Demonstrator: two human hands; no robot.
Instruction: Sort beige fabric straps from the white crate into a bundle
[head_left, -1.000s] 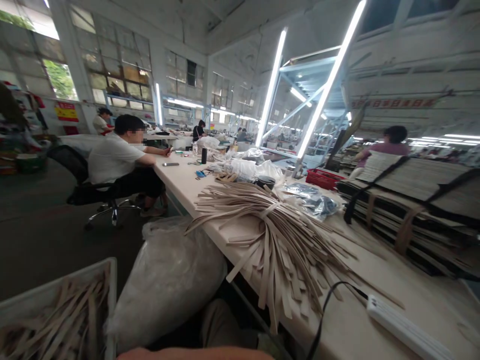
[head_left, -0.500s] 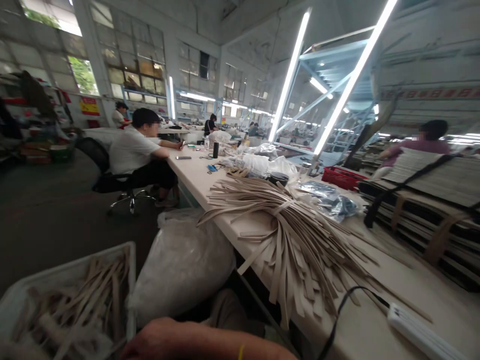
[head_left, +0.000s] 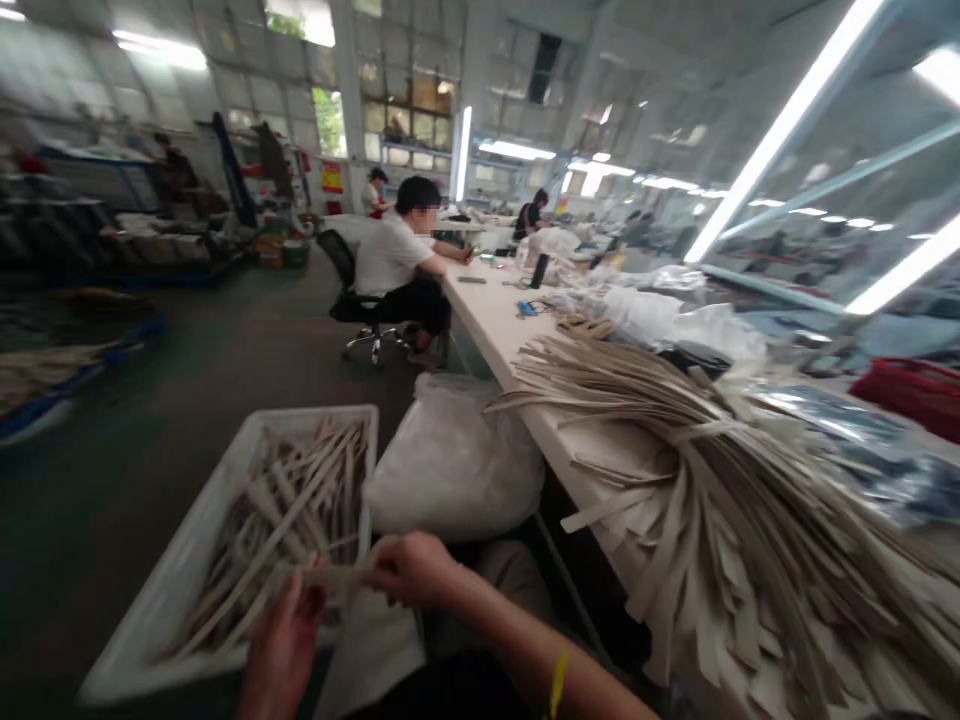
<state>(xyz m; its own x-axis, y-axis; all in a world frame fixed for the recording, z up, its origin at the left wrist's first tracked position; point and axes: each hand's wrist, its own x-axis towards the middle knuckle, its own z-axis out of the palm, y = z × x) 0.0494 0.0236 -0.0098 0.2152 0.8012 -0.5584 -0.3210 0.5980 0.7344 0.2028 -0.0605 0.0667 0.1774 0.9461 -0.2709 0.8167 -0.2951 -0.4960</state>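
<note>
Left hand (head_left: pixel 285 625) is closed on a beige strip (head_left: pixel 341 577), at the near edge of the white bin (head_left: pixel 187 550); this strip reaches to the right hand (head_left: pixel 416 570), which pinches it. Beyond is a translucent bag (head_left: pixel 457 470), then the desk (head_left: pixel 491 315) with a tied bundle (head_left: pixel 712 470).

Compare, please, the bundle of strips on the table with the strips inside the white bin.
The bundle is gathered by a pale band; the bin strips lie loose. The bundle overhangs the table; the bin strips are jumbled inside the bin. Both look beige-brown.
</note>
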